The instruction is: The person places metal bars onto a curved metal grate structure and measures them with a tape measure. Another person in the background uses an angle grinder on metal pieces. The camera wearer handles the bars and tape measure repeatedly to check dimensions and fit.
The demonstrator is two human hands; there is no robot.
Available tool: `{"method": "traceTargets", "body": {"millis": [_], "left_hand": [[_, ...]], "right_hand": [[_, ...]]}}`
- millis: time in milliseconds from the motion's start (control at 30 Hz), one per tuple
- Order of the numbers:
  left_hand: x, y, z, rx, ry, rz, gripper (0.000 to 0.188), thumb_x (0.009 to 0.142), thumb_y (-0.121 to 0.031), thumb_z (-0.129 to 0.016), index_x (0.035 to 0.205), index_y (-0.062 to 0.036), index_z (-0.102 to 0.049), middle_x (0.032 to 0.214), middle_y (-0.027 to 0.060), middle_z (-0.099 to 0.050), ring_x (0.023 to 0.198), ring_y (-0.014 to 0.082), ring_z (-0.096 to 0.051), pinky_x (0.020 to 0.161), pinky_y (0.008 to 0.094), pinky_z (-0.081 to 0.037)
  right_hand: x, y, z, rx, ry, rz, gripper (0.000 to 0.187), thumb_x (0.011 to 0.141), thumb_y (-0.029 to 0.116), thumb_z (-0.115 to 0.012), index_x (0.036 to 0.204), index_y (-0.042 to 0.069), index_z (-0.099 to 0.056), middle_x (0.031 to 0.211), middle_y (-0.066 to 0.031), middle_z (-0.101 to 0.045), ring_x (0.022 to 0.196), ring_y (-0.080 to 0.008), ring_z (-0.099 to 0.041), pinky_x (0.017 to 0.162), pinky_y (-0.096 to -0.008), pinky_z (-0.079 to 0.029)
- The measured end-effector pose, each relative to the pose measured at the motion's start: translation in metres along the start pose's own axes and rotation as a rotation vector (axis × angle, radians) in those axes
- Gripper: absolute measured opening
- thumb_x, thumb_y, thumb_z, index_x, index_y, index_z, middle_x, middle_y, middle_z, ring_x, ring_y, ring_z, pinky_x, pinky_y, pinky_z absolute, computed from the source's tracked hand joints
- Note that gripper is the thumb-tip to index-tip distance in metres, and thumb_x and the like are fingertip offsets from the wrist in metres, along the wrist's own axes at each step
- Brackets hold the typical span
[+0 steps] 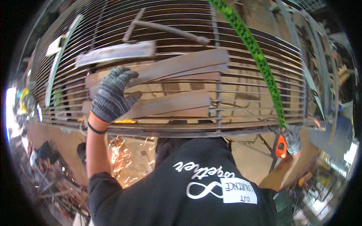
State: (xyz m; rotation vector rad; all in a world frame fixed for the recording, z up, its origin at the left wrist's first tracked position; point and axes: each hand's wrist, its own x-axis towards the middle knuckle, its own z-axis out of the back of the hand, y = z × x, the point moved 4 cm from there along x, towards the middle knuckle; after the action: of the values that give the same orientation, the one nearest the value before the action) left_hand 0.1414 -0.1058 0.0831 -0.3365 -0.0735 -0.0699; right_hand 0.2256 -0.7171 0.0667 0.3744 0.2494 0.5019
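My left hand (pixel 113 96), in a grey knitted glove with an orange cuff, is at the left end of a flat metal bar (pixel 184 64). Its fingers and thumb close about that end, and the bar slants across a brown flat bar (pixel 203 76) beneath it. Nearer to me, two more overlapping flat bars (pixel 177 103) lie on the slatted metal rack. Out to the right, my gloved right hand (pixel 293 141) grips an orange tape measure (pixel 281 146). Its green tape blade (pixel 260 62) runs out, curving up past the top of the view.
A hammer (pixel 169 30) and a shiny metal strip (pixel 117 53) lie farther back on the rack (pixel 245 130). A pale green bar (pixel 60 64) lies at the left. Sparks (pixel 128 158) fly below the near edge. Long metal lengths (pixel 315 67) stand at the right.
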Motion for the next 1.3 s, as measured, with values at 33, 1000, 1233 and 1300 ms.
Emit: {"method": "traceTargets", "body": {"millis": [33, 1000, 1233, 1300], "left_hand": [[-0.018, 0.0, 0.009, 0.004, -0.057, 0.028, 0.042, 0.077, -0.019, -0.082, 0.115, -0.006, -0.069, 0.112, 0.0164, -0.068, 0.107, 0.0362, -0.065, 0.096, 0.0434, -0.051], [-0.274, 0.159, -0.035, -0.345, -0.64, 1.094, 0.036, 0.098, -0.018, -0.06, 0.133, -0.0089, -0.064, 0.112, 0.0135, -0.071, 0.085, 0.0256, -0.07, 0.07, 0.0327, -0.055], [-0.294, 0.168, -0.034, -0.545, -0.724, 1.431, 0.034, 0.099, -0.031, -0.07, 0.118, -0.0033, -0.075, 0.09, 0.0005, -0.072, 0.074, 0.0082, -0.06, 0.064, 0.0248, -0.05], [-0.266, 0.175, -0.033, -0.48, -0.675, 1.404, 0.034, 0.097, -0.034, -0.072, 0.118, -0.0065, -0.075, 0.085, 0.0016, -0.07, 0.067, 0.0081, -0.056, 0.06, 0.0262, -0.047]], "right_hand": [[-0.001, 0.0, -0.005, -0.099, -0.002, 0.097, 0.032, 0.095, 0.03, -0.064, 0.077, 0.004, -0.062, 0.066, -0.01, -0.057, 0.067, -0.032, -0.051, 0.069, -0.043, -0.041], [0.185, 0.058, -0.015, -0.107, 0.793, 0.054, 0.035, 0.084, 0.041, -0.071, 0.083, 0.006, -0.075, 0.074, -0.0153, -0.069, 0.071, -0.0322, -0.066, 0.067, -0.0418, -0.051], [0.208, 0.055, -0.014, -0.149, 0.732, 0.108, 0.037, 0.085, 0.043, -0.071, 0.085, 0.006, -0.076, 0.077, -0.0163, -0.069, 0.075, -0.0331, -0.065, 0.068, -0.0428, -0.051], [0.196, 0.055, -0.015, -0.133, 0.708, 0.038, 0.038, 0.086, 0.043, -0.071, 0.086, 0.006, -0.076, 0.078, -0.0166, -0.07, 0.076, -0.0334, -0.065, 0.069, -0.0431, -0.051]]}}
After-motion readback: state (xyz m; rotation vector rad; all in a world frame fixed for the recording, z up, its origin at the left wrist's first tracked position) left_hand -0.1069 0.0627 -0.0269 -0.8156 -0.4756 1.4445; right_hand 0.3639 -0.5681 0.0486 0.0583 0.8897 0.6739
